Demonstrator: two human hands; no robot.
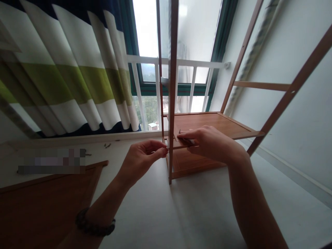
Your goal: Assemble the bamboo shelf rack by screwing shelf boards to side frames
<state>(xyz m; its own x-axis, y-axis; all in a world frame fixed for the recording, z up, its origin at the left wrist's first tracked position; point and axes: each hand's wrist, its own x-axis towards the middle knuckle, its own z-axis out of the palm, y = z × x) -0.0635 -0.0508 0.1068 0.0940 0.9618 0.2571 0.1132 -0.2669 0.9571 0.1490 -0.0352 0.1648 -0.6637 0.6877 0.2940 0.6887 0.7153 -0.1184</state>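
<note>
A brown wooden shelf unit (172, 86) stands upright before me, with a middle shelf board (204, 121) and a lower board (197, 160). My left hand (147, 152) is closed in a pinch at the outer side of the near left post, level with the middle board. Whatever sits between its fingertips is too small to make out. Over the front left corner of that board, my right hand (207, 141) is curled shut around a thin bent metal piece that looks like a hex key (179, 131). Its fingers hide most of it.
A framed wooden panel (52, 204) lies on the floor at left. Small hardware pieces (107, 145) lie near the window ledge. A striped curtain (95, 83) hangs at left, and a white railing (193, 64) crosses the window. The right wall is close to the unit.
</note>
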